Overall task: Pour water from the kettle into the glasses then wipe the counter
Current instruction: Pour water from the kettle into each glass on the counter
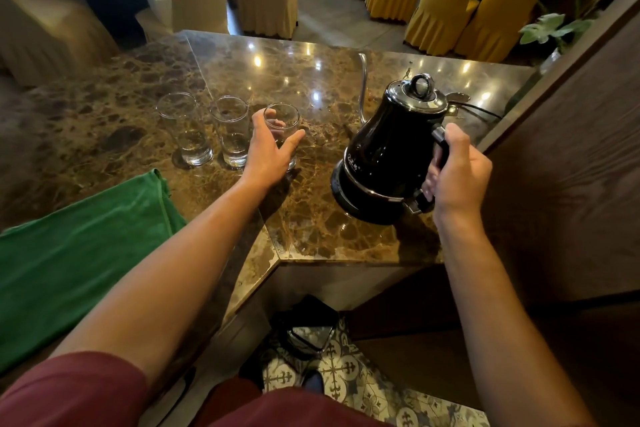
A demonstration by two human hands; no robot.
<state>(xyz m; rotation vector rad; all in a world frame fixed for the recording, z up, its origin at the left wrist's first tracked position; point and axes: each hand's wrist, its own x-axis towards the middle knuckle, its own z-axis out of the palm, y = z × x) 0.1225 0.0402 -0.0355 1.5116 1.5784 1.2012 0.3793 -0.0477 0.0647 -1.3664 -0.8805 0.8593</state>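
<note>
Three clear glasses stand in a row on the brown marble counter (311, 225). The left glass (183, 128) and the middle glass (230, 130) each hold a little water at the bottom. My left hand (268, 152) wraps around the right glass (284, 114), thumb on its right side and fingers behind it. A black gooseneck kettle (388, 152) sits on its base at the right, its thin spout pointing away from me. My right hand (457, 173) grips the kettle's handle. A green cloth (79, 253) lies on the counter at the near left.
A black power cord (483, 109) runs behind the kettle towards a wooden wall panel (571, 166) on the right. Covered chairs (450, 0) stand beyond the counter's far edge. A leafy plant (554, 28) is at the far right. A black object (308, 329) sits on the patterned floor below.
</note>
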